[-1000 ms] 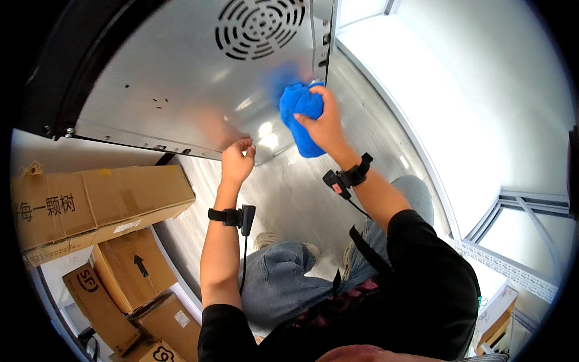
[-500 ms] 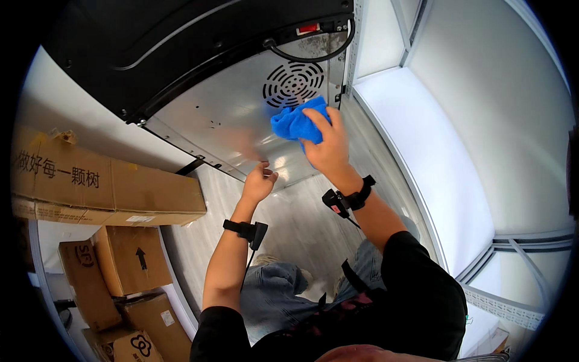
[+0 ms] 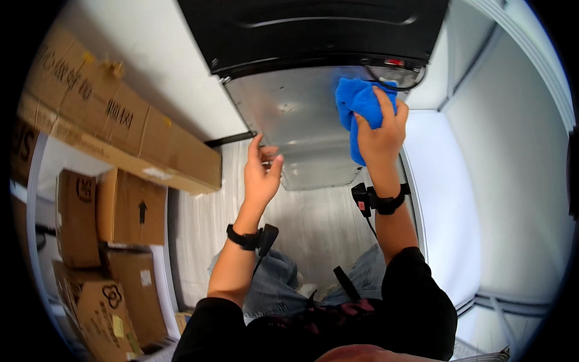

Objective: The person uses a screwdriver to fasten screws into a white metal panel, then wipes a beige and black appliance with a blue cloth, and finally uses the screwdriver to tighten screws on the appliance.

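My right hand (image 3: 384,134) grips a crumpled blue cloth (image 3: 362,102) against the upper right part of a silvery metal panel (image 3: 301,130), close to a black power cord (image 3: 421,81). Part of the cloth hangs down below my fingers. My left hand (image 3: 263,170) is near the panel's lower left edge, empty, its fingers loosely bent and apart; whether a fingertip touches the panel I cannot tell. Above the panel is the black upper body (image 3: 313,39) of the appliance, with a small red switch (image 3: 395,61). The panel's round vent is hidden now.
Left of me, a long cardboard box (image 3: 139,136) lies over smaller cardboard boxes (image 3: 132,208) on a shelf. White shelving (image 3: 443,199) runs along my right side. Pale wood-look floor (image 3: 313,223) lies between my legs and the panel.
My view has turned, so the panel now faces me more squarely. The cloth in my right hand has gone from below the vent to over its area. My left hand's fingers have spread and lifted.
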